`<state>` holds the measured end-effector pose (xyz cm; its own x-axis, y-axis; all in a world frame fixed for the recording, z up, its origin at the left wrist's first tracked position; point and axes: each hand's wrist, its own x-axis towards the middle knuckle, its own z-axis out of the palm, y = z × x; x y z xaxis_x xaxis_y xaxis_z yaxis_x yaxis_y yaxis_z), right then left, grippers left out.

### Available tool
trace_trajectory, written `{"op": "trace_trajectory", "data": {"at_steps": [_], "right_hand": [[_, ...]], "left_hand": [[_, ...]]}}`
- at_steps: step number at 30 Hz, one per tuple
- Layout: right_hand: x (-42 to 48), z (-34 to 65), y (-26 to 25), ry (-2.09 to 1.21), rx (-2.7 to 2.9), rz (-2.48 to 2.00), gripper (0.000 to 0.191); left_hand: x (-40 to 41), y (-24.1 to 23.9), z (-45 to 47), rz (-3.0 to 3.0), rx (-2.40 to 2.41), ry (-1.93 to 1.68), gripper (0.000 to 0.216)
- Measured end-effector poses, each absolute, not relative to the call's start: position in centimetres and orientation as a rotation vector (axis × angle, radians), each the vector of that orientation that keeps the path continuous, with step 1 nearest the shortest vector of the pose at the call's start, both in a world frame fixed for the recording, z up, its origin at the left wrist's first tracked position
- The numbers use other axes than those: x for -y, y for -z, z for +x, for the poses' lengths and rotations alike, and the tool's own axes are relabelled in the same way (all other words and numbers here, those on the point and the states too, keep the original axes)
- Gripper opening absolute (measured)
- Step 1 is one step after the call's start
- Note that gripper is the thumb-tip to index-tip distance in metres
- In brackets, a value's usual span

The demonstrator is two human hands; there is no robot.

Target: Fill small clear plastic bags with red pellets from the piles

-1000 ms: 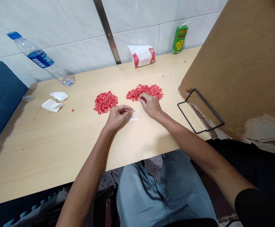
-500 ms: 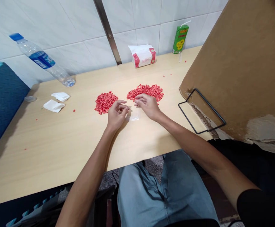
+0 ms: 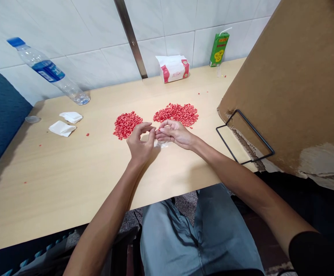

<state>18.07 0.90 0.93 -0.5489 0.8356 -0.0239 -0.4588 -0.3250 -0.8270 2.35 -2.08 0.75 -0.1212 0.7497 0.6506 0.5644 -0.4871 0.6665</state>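
Two heaps of small red plastic pellets lie on the pale wooden table (image 3: 69, 184): a smaller one (image 3: 127, 125) and a wider one (image 3: 176, 114) to its right. Below the gap between them, a small clear plastic bag (image 3: 161, 143) lies partly under my hands. My left hand (image 3: 139, 142) curls upward, next to the smaller heap. My right hand (image 3: 174, 134) reaches across from the right, just below the wider heap. Their fingertips meet above the bag. Whether they pinch something tiny there is hidden.
A lying water bottle (image 3: 47, 71), a tissue pack (image 3: 172, 69) and a green juice carton (image 3: 218, 50) are at the back. Tissue scraps (image 3: 62, 128) lie left, with stray pellets about. A cardboard sheet (image 3: 284, 84) and black wire frame (image 3: 243, 138) stand right.
My hands have come closer together, and their fingertips now meet above the bag. My right hand has moved down and left, away from the wider heap. My left hand has turned more upright.
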Motion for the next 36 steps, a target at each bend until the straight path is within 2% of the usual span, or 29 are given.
{"op": "trace_trajectory", "data": {"at_steps": [6,12,36], "right_hand": [[-0.89,18.0,-1.02,-1.979,1.032,-0.599,0.017],[-0.99,17.86,-0.82,-1.969,1.033,-0.585,0.018],[-0.93,17.44,-0.57,-1.873,1.066,-0.608,0.034]], "left_hand": [[2.22,-0.89,2.56,1.958,-1.509,-1.647,0.017],[2.27,-0.94,2.6,1.925,-1.468,-1.652,0.022],[2.2,-0.59,2.52,2.117,-1.566,-1.637,0.015]]}}
